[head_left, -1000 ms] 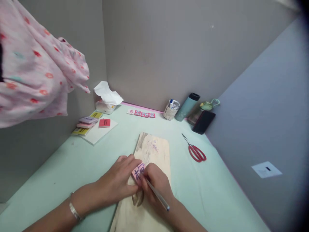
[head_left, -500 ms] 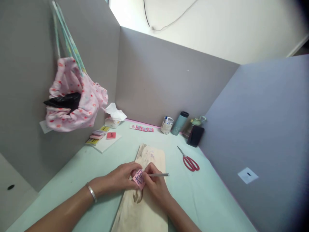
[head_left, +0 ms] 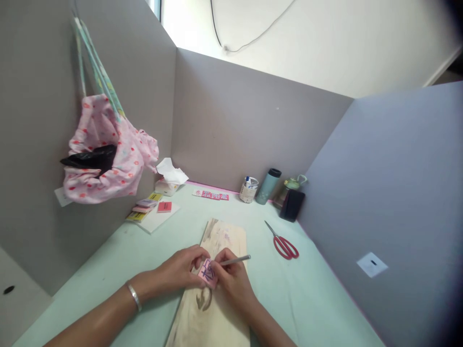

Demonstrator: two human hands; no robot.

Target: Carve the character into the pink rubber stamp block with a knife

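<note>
A small pink block (head_left: pixel 207 273), marked with dark character strokes, is over the wooden board (head_left: pixel 226 320). My left hand (head_left: pixel 181 268) grips its left side between thumb and fingers. From the right, my right hand (head_left: pixel 233 283) is closed around a slim silver pen-like tool (head_left: pixel 238 260), its back end pointing right. The tool's tip is hidden by my fingers at the block's right side. Whether it is a pen or a carving knife cannot be made out.
Red-handled scissors (head_left: pixel 285 246) lie right of the board. A tin can (head_left: pixel 249 190), a tumbler (head_left: pixel 268 187), a dark phone-like slab (head_left: pixel 292 205) and a teapot (head_left: pixel 297 181) stand behind. Pink strips (head_left: pixel 213 194), tissues (head_left: pixel 170 185) and small packs (head_left: pixel 144 205) lie left. A cloth bag (head_left: pixel 108 149) hangs left.
The tool's back end has tipped up a little and the block has turned slightly between my fingers. My head view has shifted slightly. Both hands keep their holds.
</note>
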